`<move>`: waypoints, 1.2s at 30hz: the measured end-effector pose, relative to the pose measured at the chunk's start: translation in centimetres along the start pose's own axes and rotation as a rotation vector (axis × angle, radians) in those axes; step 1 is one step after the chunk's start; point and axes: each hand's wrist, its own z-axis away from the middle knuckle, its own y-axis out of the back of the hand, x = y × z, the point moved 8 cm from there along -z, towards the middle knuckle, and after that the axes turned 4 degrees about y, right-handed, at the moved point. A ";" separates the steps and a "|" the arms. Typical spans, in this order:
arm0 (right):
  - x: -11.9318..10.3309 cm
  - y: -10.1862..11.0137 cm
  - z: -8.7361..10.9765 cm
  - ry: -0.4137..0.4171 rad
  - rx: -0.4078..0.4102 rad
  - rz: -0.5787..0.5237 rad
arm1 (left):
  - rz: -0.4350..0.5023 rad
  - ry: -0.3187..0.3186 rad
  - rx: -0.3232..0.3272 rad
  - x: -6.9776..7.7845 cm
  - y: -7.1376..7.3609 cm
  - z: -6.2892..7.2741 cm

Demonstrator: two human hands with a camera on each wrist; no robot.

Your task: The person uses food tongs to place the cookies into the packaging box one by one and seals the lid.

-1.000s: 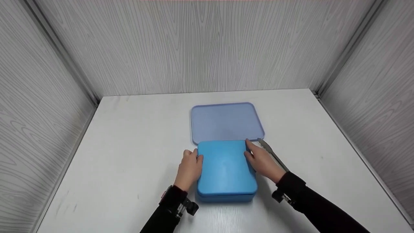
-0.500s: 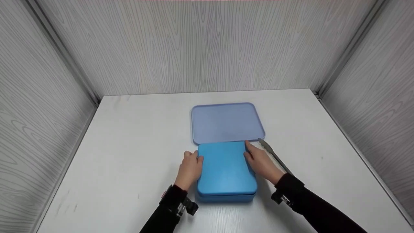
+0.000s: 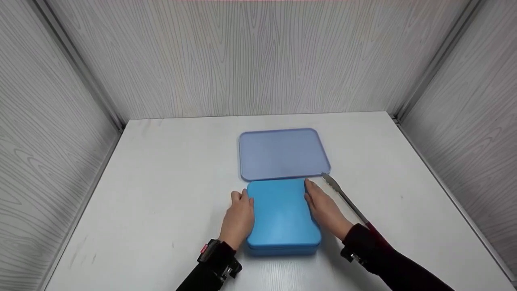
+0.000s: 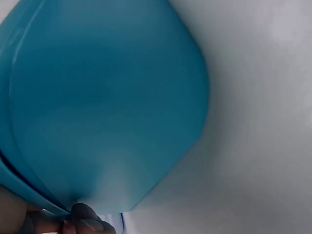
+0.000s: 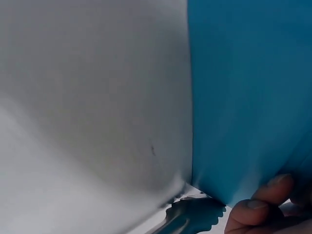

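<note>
A light blue lidded box (image 3: 282,214) sits at the front middle of the table in the head view, its lid down over the base with a thin seam along the near side. My left hand (image 3: 239,218) grips the lid's left edge, thumb at the top and fingers curled below. In the left wrist view those fingers (image 4: 87,222) are by the far corner, beside a narrow dark gap under the lid. On the other side, my right hand (image 3: 326,210) holds the lid's right edge near its far corner. Two fingertips (image 5: 273,192) show against the box in the right wrist view.
Just beyond the box lies a flat lavender tray (image 3: 284,153). Metal tongs (image 3: 343,194) with a red handle lie right of the box, partly under the right sleeve. Grey wood-grain panels (image 3: 250,60) enclose the white table (image 3: 161,169) at the back and sides.
The lid's far edge has come down and slightly toward me, and the front seam has narrowed. Both hands have shifted a little nearer. The right fingers look straighter, and the tongs' red handle now shows.
</note>
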 end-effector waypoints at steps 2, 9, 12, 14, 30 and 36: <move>-0.1 0.0 0.1 0.012 0.008 0.005 | -0.026 -0.027 0.025 0.1 0.2 0.2; 0.3 0.0 0.7 0.001 -0.020 -0.082 | 0.002 -0.037 0.073 -0.1 0.3 0.5; 0.6 -0.1 1.0 -0.017 -0.061 -0.154 | 0.052 -0.021 0.081 -0.4 0.3 0.7; 0.6 -0.1 1.2 -0.012 -0.081 -0.180 | 0.073 -0.022 0.090 -0.4 0.3 0.9; 0.9 -0.1 2.2 0.014 -0.103 -0.195 | 0.059 -0.058 0.126 -0.2 0.4 1.3; 0.0 1.2 3.4 0.128 -0.078 -0.100 | -0.011 -0.281 0.117 0.9 1.1 2.5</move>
